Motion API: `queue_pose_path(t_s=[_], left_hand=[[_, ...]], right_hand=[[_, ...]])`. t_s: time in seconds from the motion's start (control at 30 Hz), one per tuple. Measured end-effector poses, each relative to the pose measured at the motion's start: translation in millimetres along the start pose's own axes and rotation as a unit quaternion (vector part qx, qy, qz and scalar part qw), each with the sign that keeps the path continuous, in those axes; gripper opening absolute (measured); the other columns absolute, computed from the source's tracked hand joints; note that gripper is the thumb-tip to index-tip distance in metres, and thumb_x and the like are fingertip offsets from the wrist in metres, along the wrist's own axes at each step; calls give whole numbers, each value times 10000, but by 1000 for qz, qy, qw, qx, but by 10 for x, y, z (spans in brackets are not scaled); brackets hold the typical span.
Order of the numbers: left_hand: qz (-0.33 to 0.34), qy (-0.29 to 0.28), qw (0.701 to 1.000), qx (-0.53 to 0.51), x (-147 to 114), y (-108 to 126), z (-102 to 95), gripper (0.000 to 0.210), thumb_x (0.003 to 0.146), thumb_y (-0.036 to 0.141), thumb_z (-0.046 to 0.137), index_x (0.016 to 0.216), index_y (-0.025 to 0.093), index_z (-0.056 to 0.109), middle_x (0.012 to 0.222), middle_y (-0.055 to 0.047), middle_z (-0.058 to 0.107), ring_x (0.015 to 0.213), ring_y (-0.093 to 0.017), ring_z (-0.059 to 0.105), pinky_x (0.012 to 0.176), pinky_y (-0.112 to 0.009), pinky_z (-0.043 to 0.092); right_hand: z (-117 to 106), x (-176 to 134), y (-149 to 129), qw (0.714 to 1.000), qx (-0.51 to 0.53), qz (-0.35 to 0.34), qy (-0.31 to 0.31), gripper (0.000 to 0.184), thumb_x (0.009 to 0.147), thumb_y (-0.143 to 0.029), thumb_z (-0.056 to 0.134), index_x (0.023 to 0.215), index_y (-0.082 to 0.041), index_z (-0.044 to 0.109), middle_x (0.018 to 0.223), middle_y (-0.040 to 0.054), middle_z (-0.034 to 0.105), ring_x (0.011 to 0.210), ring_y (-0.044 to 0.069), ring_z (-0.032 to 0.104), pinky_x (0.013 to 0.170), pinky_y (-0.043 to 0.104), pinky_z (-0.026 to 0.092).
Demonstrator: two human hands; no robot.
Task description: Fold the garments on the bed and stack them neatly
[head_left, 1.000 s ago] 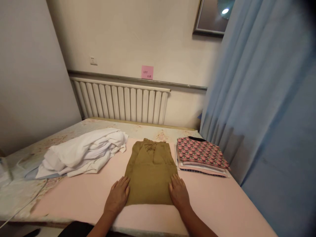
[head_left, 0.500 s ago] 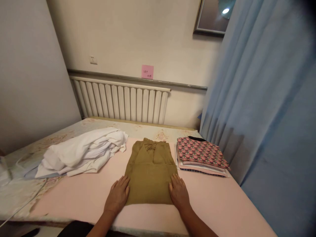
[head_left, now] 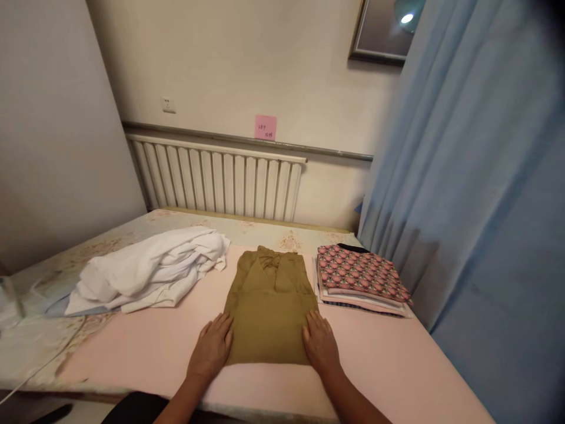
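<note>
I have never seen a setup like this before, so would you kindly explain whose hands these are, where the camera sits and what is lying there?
There is no machine here: these are a person's two bare hands, seen from a camera worn on that person's head, looking forward and down. The left hand and right hand rest on the side edges of a folded olive shirt, touching it without visibly gripping it. The shirt lies on a pink sheet, spread over a flowered cover. To its left is a crumpled white heap of cloth; to its right, a stack of folded clothes, patterned on top.
</note>
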State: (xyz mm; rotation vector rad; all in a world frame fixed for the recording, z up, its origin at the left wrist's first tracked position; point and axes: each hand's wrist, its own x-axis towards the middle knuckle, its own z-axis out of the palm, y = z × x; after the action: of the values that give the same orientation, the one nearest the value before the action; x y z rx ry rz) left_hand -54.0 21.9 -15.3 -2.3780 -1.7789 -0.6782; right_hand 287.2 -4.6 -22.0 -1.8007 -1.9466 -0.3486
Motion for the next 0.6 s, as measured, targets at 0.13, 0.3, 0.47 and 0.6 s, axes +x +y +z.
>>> queue_pose_path(t_s=[0.13, 0.3, 0.47, 0.6], left_hand=[[0, 4, 1000, -4, -1, -10, 15, 429, 939, 328, 368, 1293, 208, 579, 1381, -73, 569, 1321, -239, 471, 1106, -449, 349], [0, 4, 1000, -1, -6, -14, 20, 427, 944, 332, 362, 1293, 212, 577, 1389, -67, 563, 1328, -234, 462, 1109, -435, 342], [1, 6, 1000, 0, -3, -1, 6, 418, 943, 332, 374, 1278, 205, 588, 1374, -74, 576, 1320, -238, 472, 1103, -444, 349], [2, 4, 1000, 0, 1, 6, -5, 424, 946, 342, 367, 1272, 195, 593, 1368, -75, 581, 1321, -238, 470, 1104, -443, 352]], right_hand=[[-13, -2, 1, 1000, -5, -4, -1, 382, 947, -232, 382, 1260, -148, 586, 1343, 127, 577, 1285, 253, 488, 1087, 442, 327], [-24, 0, -6, 1000, -13, -3, -4, 376, 947, -222, 386, 1251, -136, 590, 1345, 127, 576, 1283, 257, 488, 1091, 439, 327], [-32, 4, -11, 1000, -6, 1, -10, 377, 948, -224, 389, 1260, -140, 583, 1350, 124, 572, 1293, 254, 479, 1094, 440, 326], [-58, 10, -21, 1000, -5, 11, -29, 393, 947, -222, 379, 1277, -129, 571, 1366, 123, 558, 1309, 254, 461, 1107, 436, 308]])
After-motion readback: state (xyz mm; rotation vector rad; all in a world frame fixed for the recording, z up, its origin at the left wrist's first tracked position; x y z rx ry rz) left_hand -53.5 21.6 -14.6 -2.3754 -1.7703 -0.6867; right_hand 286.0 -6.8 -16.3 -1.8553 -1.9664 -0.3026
